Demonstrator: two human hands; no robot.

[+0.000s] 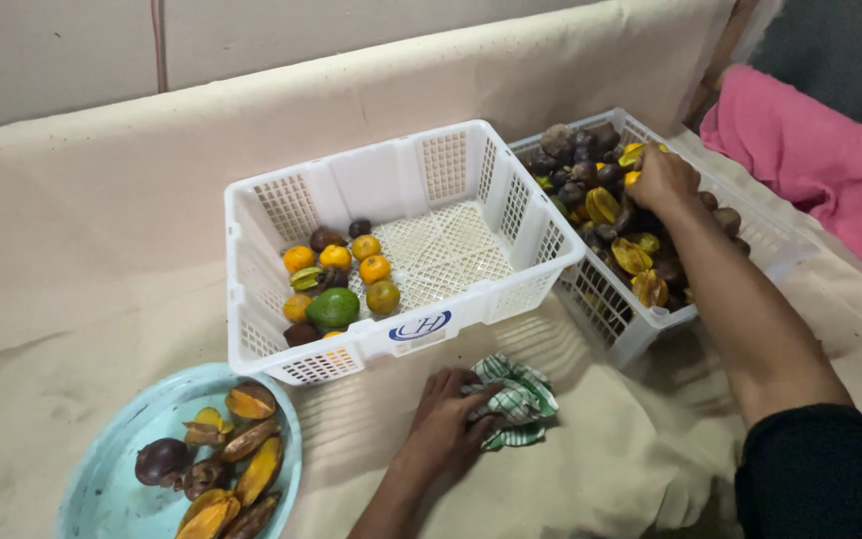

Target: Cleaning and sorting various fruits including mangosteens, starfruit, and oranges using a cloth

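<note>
Under the left hand (443,424) fingers, spread flat, lies a green checked cloth (518,399), just below the front white crate (406,180). Right hand (662,180) reaches into the rear crate (619,329), fingers curled among dark fruit (576,160); grip unclear. Teal basin (112,449) far left of the fingers.

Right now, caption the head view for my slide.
Right hand reaches into white plastic basket of dark fruit; left hand rests on green checked cloth.

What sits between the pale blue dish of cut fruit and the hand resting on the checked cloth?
In the head view, only bare beige sheet lies between the blue dish and the left hand on the green checked cloth.
</note>
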